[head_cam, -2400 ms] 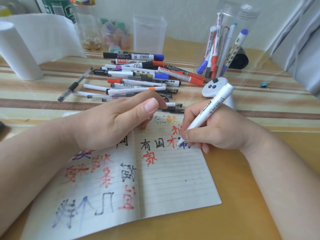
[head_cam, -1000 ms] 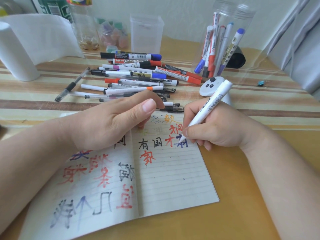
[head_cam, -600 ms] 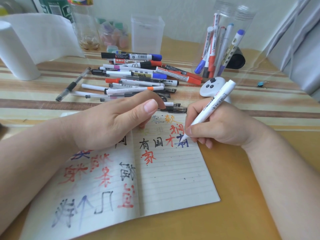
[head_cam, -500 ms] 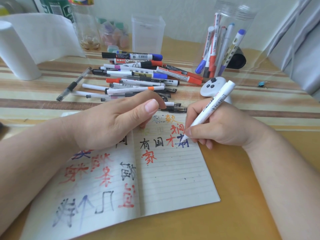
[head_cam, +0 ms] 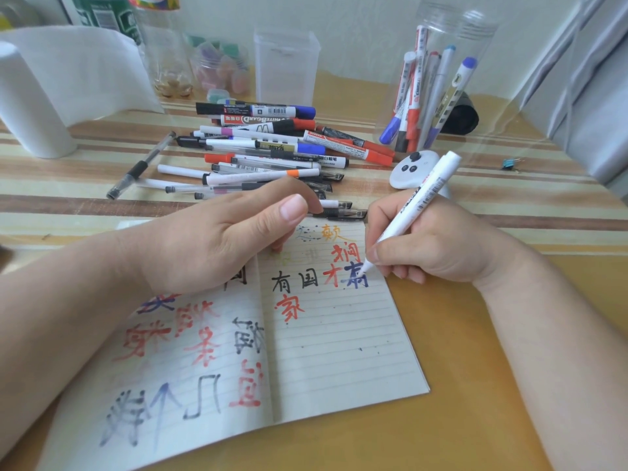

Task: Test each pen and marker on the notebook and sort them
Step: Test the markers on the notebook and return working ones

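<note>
An open lined notebook (head_cam: 339, 351) lies on the table, covered with red, black, blue and orange characters. My right hand (head_cam: 431, 246) grips a white marker (head_cam: 418, 205), its tip touching a blue character on the right page. My left hand (head_cam: 217, 239) rests on the top of the notebook near the spine, fingers loosely bent, holding nothing. A heap of several pens and markers (head_cam: 268, 154) lies behind the notebook. A clear jar (head_cam: 438, 73) at the back right holds several markers.
A white paper roll (head_cam: 30, 107) stands at the back left beside bottles and a small jar. An empty clear container (head_cam: 287, 66) stands at the back centre. A white round gadget (head_cam: 411, 168) and a black object (head_cam: 458, 117) lie near the jar. A small clip (head_cam: 509, 163) lies at the right.
The marker tip has made small strokes and the blue character on the right page has grown fuller. My left hand has stayed in place on the notebook.
</note>
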`<state>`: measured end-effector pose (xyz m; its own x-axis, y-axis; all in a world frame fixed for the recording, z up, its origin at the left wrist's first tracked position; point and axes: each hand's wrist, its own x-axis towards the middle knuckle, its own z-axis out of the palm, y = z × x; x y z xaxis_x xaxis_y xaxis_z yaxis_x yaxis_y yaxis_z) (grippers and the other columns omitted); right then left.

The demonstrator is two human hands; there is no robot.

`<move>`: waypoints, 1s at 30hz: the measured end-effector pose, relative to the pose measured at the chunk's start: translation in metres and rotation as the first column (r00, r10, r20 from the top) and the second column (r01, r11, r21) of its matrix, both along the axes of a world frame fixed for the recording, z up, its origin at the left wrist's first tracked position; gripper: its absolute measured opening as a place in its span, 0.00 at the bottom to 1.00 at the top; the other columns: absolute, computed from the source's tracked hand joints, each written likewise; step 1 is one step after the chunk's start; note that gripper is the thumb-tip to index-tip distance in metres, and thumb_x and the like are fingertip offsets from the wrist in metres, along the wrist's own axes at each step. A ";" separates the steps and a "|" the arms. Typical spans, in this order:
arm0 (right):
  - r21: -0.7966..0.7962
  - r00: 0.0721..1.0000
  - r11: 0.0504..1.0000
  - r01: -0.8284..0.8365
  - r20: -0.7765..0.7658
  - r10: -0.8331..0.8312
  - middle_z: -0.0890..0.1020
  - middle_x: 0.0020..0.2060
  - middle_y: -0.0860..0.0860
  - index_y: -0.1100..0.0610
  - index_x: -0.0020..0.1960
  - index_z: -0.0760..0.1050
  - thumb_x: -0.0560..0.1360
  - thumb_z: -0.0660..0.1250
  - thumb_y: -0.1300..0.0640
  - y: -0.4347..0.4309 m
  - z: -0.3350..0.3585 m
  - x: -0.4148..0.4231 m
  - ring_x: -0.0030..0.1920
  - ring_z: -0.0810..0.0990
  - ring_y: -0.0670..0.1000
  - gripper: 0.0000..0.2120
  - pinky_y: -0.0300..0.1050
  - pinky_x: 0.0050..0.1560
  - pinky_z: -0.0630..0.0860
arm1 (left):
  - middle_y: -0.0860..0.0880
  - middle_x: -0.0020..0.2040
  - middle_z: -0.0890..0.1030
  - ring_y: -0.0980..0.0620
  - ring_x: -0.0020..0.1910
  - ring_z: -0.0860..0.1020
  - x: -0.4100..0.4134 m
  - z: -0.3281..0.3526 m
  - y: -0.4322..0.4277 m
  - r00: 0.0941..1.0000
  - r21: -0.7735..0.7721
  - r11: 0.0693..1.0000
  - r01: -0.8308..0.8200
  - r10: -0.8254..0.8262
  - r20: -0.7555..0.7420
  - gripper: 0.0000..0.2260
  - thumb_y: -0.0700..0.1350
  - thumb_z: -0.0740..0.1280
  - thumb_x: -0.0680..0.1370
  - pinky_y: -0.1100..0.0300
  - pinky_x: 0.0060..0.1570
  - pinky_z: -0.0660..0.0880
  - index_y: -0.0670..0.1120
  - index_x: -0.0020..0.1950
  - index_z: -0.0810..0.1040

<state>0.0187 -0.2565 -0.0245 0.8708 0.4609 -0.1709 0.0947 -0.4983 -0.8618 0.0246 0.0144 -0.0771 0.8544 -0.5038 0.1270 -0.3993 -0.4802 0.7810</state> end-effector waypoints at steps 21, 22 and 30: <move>-0.076 1.000 0.997 -0.021 0.019 0.022 0.79 0.27 0.58 0.64 0.36 0.75 0.71 0.72 0.69 0.000 0.001 0.001 0.23 0.75 0.48 0.07 0.39 0.22 0.69 | 0.54 0.48 0.77 0.51 0.51 0.77 -0.017 0.034 -0.006 0.994 0.106 0.989 0.107 -0.105 -0.017 0.27 0.71 0.46 0.79 0.55 0.57 0.72 0.57 0.66 0.72; -0.076 1.000 0.997 -0.024 0.017 0.025 0.80 0.27 0.58 0.66 0.36 0.75 0.72 0.71 0.71 -0.001 0.001 0.001 0.23 0.75 0.48 0.07 0.39 0.22 0.69 | 0.52 0.47 0.77 0.49 0.50 0.77 -0.017 0.035 -0.008 0.994 0.110 0.988 0.110 -0.107 -0.025 0.23 0.67 0.48 0.80 0.54 0.56 0.72 0.58 0.65 0.71; -0.059 0.999 0.998 0.008 0.039 -0.005 0.78 0.26 0.58 0.63 0.35 0.75 0.64 0.68 0.62 0.000 -0.003 0.002 0.25 0.74 0.51 0.04 0.40 0.21 0.69 | 0.55 0.45 0.77 0.55 0.37 0.75 -0.015 0.028 -0.011 0.992 0.154 0.984 0.085 -0.098 0.075 0.16 0.37 0.55 0.83 0.67 0.35 0.71 0.54 0.67 0.67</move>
